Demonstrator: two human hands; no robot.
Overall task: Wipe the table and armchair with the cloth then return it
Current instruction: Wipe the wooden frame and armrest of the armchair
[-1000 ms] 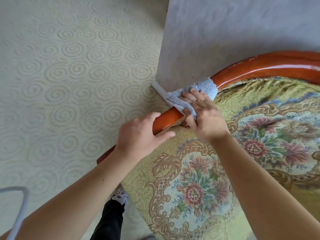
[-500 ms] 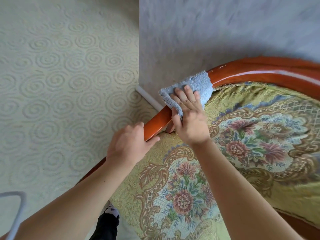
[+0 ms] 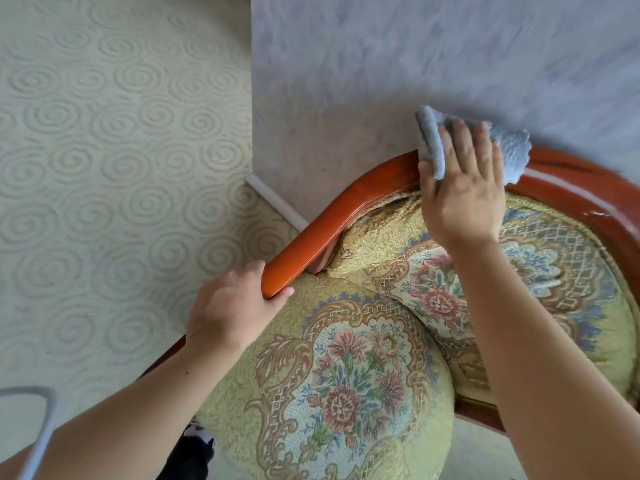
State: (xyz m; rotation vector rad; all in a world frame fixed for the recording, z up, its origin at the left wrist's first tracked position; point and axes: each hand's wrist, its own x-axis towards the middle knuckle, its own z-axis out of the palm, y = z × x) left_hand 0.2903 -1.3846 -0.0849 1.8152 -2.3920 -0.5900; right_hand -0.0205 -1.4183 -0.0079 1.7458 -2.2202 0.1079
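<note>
The armchair has a glossy red-brown wooden frame [image 3: 311, 233] and yellow floral upholstery [image 3: 346, 393]. A grey-blue cloth [image 3: 516, 150] lies over the curved top rail of the frame. My right hand [image 3: 464, 188] lies flat on the cloth with straight fingers and presses it onto the rail. My left hand [image 3: 228, 313] grips the lower end of the wooden armrest, thumb on the inner side. The table is not in view.
A grey-lilac wall [image 3: 381, 81] stands directly behind the chair, with a white skirting strip [image 3: 277, 202] at its foot. Cream carpet with a spiral pattern [image 3: 104, 168] covers the floor on the left. A grey curved bar [image 3: 41, 427] shows at the lower left corner.
My right hand has slid the cloth up along the rail, from the armrest to the top of the backrest curve. My left hand keeps its hold on the armrest.
</note>
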